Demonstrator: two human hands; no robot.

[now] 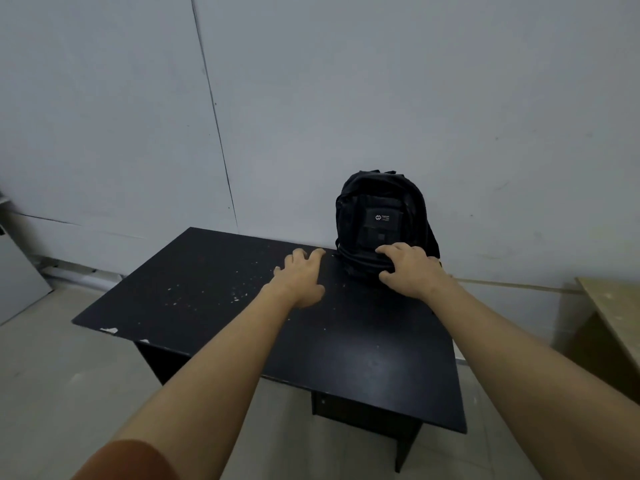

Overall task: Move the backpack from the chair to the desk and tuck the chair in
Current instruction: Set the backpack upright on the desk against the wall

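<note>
We saw the black backpack (382,223) standing upright on the black desk (214,292), at its far right corner against the grey wall (346,81), logo patch facing us. Our right hand (408,270) lay on the lower front of the backpack, fingers spread and pressed over the fabric, thumb curled under the bottom edge; it looked like a loose hold, not a tight clamp, and we could not tell how firm. Our left hand (301,278) was just left of the backpack, fingers apart and bent, fingertips near the bag's base; whether it rested on the desk or hovered just above it we could not tell, and it held nothing. Both forearms reached forward over the desk's near edge. White specks and scuffs dotted the desk left of the left hand. A pale wooden table (613,317) edge showed well right of the right hand. An orange sleeve (128,462) showed at the left arm. The chair was out of view.
</note>
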